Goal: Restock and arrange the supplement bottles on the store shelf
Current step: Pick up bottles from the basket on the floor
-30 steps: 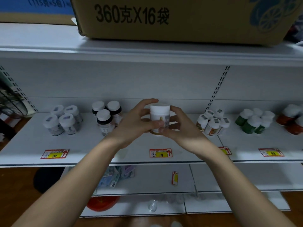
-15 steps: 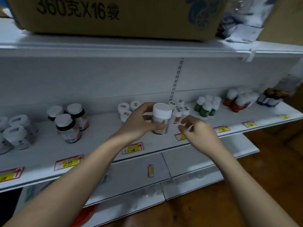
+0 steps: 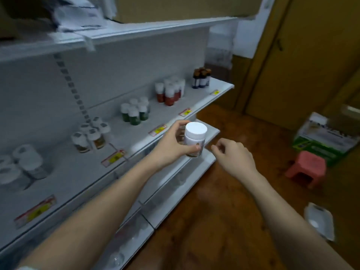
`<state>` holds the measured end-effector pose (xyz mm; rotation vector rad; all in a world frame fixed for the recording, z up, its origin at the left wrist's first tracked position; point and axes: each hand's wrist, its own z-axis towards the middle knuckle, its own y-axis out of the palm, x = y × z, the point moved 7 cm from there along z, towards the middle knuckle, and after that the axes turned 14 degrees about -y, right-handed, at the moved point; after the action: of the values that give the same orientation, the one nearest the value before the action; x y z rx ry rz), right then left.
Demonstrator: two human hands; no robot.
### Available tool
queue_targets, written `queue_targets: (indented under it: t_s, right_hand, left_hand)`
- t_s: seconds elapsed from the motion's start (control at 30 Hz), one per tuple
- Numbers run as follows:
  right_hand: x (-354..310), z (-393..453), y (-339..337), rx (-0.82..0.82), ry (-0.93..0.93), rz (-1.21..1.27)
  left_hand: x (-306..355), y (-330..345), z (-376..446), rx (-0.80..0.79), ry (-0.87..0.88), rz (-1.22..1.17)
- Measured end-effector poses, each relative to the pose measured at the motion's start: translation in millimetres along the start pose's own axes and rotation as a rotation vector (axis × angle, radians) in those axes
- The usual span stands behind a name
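Observation:
My left hand [image 3: 171, 145] grips a white-capped supplement bottle [image 3: 194, 138] upright in front of the white shelf's [image 3: 136, 142] edge. My right hand [image 3: 231, 155] hovers just right of the bottle, fingers loosely curled, holding nothing and not touching it. On the shelf stand groups of bottles: white-capped amber ones [image 3: 91, 136], green ones [image 3: 135, 113], red ones [image 3: 170, 92], dark brown-capped ones [image 3: 201, 77], and blurred white ones [image 3: 21, 166] at the far left.
Yellow-and-red price tags [image 3: 114, 158] line the shelf edge. Lower shelves [image 3: 175, 190] sit below. On the wooden floor to the right stand a pink stool [image 3: 305, 168], a printed carton [image 3: 327, 137] and a white tray-like object [image 3: 319, 221]. Boxes rest on the top shelf.
The view has swung right, toward the shelf's right end. My right hand let go of the bottle and drew away to the right; my left hand keeps holding it.

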<state>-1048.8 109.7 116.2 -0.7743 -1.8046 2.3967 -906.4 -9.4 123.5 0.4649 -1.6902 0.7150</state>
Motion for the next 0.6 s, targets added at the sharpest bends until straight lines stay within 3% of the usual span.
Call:
queue_targets:
  t_s: [0.37,0.6]
  right_hand:
    - [268.3,-111.5,-58.4,-0.05,0.419,0.006]
    - [392.4,-162.4,-55.5,-0.074,0.623,0.055]
  left_hand:
    - [9.0,277.0,94.4,-0.322,-0.017,0.12]
    - [3.4,412.2,150.2,-0.52,-0.037,0.215]
